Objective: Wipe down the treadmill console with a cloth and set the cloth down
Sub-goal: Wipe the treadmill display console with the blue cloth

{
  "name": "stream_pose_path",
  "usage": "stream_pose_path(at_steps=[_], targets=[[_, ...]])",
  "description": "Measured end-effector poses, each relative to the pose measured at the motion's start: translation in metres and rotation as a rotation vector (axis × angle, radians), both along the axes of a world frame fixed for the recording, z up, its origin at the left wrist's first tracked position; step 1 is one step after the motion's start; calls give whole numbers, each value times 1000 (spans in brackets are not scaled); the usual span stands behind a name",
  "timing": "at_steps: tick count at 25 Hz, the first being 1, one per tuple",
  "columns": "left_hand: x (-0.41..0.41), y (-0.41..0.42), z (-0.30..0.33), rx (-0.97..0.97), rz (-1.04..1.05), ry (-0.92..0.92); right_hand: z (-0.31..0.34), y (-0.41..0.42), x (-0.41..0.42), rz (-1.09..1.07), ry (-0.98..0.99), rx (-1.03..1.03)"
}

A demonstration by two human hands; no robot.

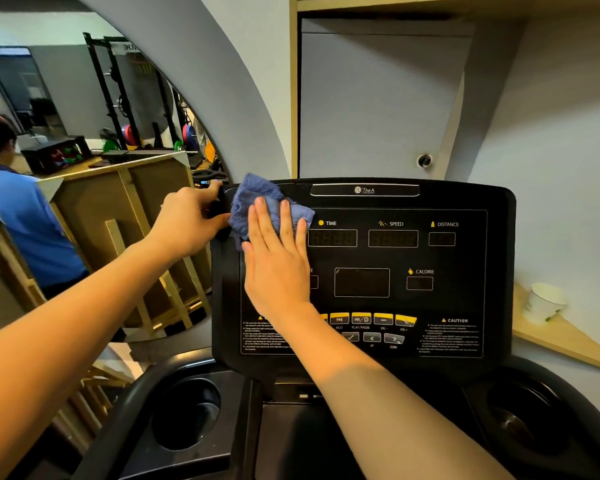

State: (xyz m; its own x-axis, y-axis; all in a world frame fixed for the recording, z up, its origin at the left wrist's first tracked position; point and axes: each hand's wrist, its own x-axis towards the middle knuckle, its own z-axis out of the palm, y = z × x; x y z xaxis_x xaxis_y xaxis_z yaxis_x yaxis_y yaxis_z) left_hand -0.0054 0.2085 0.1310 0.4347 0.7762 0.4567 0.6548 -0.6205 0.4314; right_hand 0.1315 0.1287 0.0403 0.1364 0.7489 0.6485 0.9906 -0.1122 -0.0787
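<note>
The black treadmill console (413,258) fills the middle of the view, with TIME, SPEED, DISTANCE and CALORIE displays and yellow buttons lower down. A crumpled blue cloth (257,199) lies against the console's upper left corner. My right hand (278,258) presses flat on the cloth, fingers spread and pointing up, palm over the left part of the panel. My left hand (187,223) grips the console's left edge, thumb in front and fingers wrapped behind.
Two round cup holders (187,414) (523,417) sit below the console. A white paper cup (544,303) stands on a wooden shelf (568,344) to the right. On the left a mirror shows wooden crates (125,237), gym racks and a person in a blue shirt (25,220).
</note>
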Motion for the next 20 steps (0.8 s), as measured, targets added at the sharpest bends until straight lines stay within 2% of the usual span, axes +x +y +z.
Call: stream_pose_path(at_steps=[8, 20], targets=[[1, -2, 1, 24, -18, 18, -18, -13, -9, 69, -5, -33], [4, -8, 4, -73, 6, -5, -107, -82, -33, 104, -20, -212]])
